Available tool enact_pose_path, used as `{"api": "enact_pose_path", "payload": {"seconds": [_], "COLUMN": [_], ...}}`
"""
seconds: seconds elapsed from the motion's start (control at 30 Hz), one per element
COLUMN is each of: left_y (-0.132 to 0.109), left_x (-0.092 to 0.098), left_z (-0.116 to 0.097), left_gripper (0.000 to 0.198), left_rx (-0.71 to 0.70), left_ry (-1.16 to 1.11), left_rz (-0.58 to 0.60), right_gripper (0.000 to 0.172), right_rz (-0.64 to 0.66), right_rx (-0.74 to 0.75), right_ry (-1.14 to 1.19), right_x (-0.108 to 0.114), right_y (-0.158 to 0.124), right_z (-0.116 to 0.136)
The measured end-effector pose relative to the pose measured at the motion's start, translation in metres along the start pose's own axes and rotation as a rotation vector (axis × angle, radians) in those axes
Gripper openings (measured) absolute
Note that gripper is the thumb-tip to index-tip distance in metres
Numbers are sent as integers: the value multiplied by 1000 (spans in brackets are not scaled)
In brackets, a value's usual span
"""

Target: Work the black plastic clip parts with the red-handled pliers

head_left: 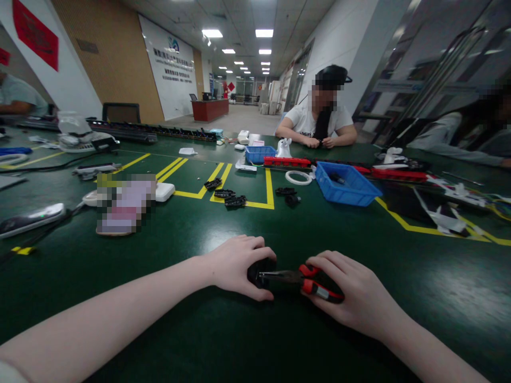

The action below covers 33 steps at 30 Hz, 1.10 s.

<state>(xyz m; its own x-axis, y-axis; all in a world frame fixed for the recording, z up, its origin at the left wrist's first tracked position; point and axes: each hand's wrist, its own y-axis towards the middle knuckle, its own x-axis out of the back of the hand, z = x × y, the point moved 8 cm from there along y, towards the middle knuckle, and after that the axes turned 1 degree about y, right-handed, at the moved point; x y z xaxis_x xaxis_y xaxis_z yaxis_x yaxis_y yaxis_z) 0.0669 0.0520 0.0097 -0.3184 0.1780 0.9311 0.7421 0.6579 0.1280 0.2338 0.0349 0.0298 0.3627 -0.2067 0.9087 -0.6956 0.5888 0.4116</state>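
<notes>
Low over the green table (175, 330), my left hand (237, 268) grips a small black part (255, 273) between thumb and fingers. Much of that part is hidden by the hand, so its exact kind cannot be made out. My right hand (351, 292) is wrapped round the red-and-black handles of long-nose pliers (287, 276). The pliers point left, and their tips reach the black part. Whether the jaws pinch it cannot be told. Beyond my hands lie several similar black parts (235, 201) inside and beside yellow tape lines.
A blue bin (347, 183) with black pieces stands right of centre, a smaller blue bin (260, 154) farther back. A white tape ring (298, 177) lies between. To the left are a phone (126, 205) and a white power strip (32, 219). A person (319, 117) sits opposite.
</notes>
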Motion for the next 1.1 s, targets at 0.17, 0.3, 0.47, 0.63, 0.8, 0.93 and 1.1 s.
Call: {"api": "enact_pose_path", "payload": {"seconds": [0.17,0.3,0.47,0.63,0.8,0.93,1.1], "left_y": [0,0,1,1,0,0,0], "left_x": [1,2,3,3,3,2,2], "left_z": [1,2,3,3,2,2,1], "left_gripper": [65,68,65,65,66,67,69], "left_rx": [7,12,25,26,22,17,17], "left_ry": [-40,-43,-49,-63,-55,-54,-48], "left_rz": [10,8,21,17,3,-4,-5], "right_gripper": [34,33,35,35,34,33,32], "right_rz": [21,6,-45,-78,-72,-29,9], "right_rx": [-37,-35,13,45,25,-17,-38], "right_ry": [33,34,-25,-90,-45,19,65], "right_x": [-2,-2,5,10,6,1,-2], "right_y": [-1,-2,-1,0,-1,-2,-2], "right_z": [-1,-1,4,7,4,1,-1]}}
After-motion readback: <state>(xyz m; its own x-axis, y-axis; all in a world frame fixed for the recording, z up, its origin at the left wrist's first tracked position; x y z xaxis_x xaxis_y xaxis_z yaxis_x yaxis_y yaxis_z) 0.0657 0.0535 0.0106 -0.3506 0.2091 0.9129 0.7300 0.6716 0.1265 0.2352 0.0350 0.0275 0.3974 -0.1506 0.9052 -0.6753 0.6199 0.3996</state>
